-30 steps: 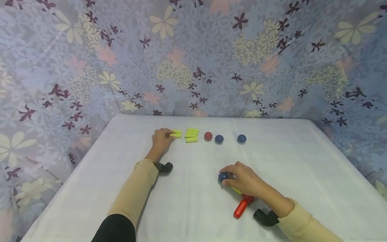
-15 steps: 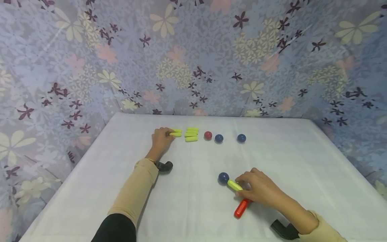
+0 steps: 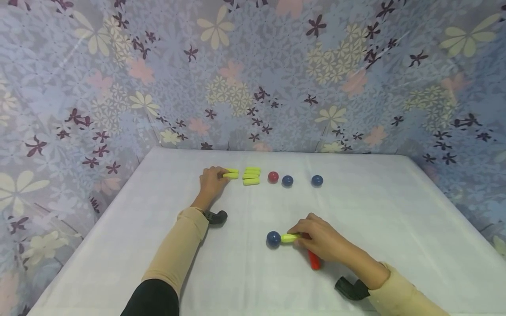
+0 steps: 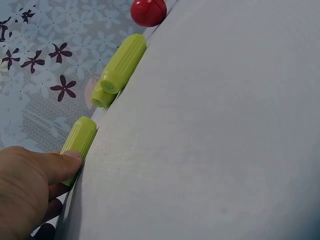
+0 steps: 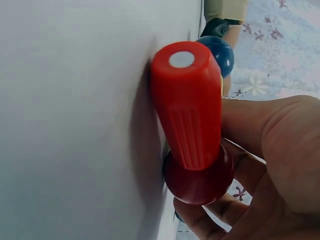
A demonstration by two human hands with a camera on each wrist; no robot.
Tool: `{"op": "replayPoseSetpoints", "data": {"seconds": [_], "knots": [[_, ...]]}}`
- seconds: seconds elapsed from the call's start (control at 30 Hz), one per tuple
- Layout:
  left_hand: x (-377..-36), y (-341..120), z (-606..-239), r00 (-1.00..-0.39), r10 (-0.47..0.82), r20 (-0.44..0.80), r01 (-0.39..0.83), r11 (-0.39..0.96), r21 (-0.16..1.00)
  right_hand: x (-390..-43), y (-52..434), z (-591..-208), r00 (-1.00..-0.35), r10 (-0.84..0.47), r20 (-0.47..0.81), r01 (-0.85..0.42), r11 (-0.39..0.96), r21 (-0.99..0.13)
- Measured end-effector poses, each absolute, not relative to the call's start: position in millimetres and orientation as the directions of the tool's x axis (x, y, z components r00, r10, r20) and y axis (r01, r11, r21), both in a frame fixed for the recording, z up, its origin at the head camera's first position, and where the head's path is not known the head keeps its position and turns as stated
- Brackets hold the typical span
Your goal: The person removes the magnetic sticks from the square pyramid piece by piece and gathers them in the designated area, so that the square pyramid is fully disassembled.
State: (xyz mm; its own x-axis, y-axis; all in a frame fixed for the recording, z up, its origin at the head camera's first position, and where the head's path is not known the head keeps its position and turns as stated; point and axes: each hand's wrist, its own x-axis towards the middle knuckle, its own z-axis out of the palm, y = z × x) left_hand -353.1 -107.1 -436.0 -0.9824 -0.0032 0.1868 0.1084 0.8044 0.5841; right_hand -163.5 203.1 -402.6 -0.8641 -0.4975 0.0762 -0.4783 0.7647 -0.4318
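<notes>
R hand point(image 3: 322, 241): mine, fingers curled round a joined toy piece at 5 o'clock on the white cloth-covered table point(image 3: 395, 210); pinching the short ribbed yellow-green plastic stick point(image 3: 290, 238) near its inner end.
Piece in R hand: dark blue plastic ball point(image 3: 273, 238) on the stick's 9 o'clock tip, red plastic ball point(image 5: 199, 175) under my palm, ribbed red plastic stick point(image 3: 314, 260) poking out toward 6.
L hand point(image 3: 211, 182): at 11 o'clock, thumb and fingers closed on a loose yellow-green stick point(image 4: 79, 142), pressing it to the cloth.
Spare parts: stack of yellow-green sticks point(image 3: 251, 175) just R of L hand, then red ball point(image 3: 273, 177), two blue balls point(image 3: 287, 180) point(image 3: 317, 180) in a row toward 1 o'clock.
Doing it well, I reckon: keep the grip close to the joints so ball and stick don't pop apart; slide the piece flat, don't lift; L hand holds its stick steady so it won't roll.
</notes>
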Motion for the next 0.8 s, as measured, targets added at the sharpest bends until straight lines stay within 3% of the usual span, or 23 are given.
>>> {"op": "replayPoseSetpoints", "data": {"seconds": [0.2,0.37,0.53,0.67,0.8], "knots": [[-345,-114,-434,-0.981,-0.009,0.194,0.123,0.745,0.656,-166,198,-406,-0.858,-0.508,0.073,-0.481,0.747,-0.458],[-313,-109,-429,-0.979,0.017,0.202,0.17,0.612,0.773,-166,198,-405,-0.864,-0.5,0.057,-0.467,0.754,-0.462],[-252,-87,-426,-0.961,0.2,0.189,0.269,0.539,0.799,-167,200,-403,-0.871,-0.489,0.05,-0.453,0.759,-0.467],[-207,-68,-427,-0.909,0.387,0.158,0.352,0.506,0.787,-167,200,-403,-0.871,-0.489,0.043,-0.45,0.76,-0.469],[-183,-51,-428,-0.851,0.507,0.137,0.428,0.519,0.74,-168,200,-405,-0.87,-0.491,0.05,-0.454,0.757,-0.469]]}}
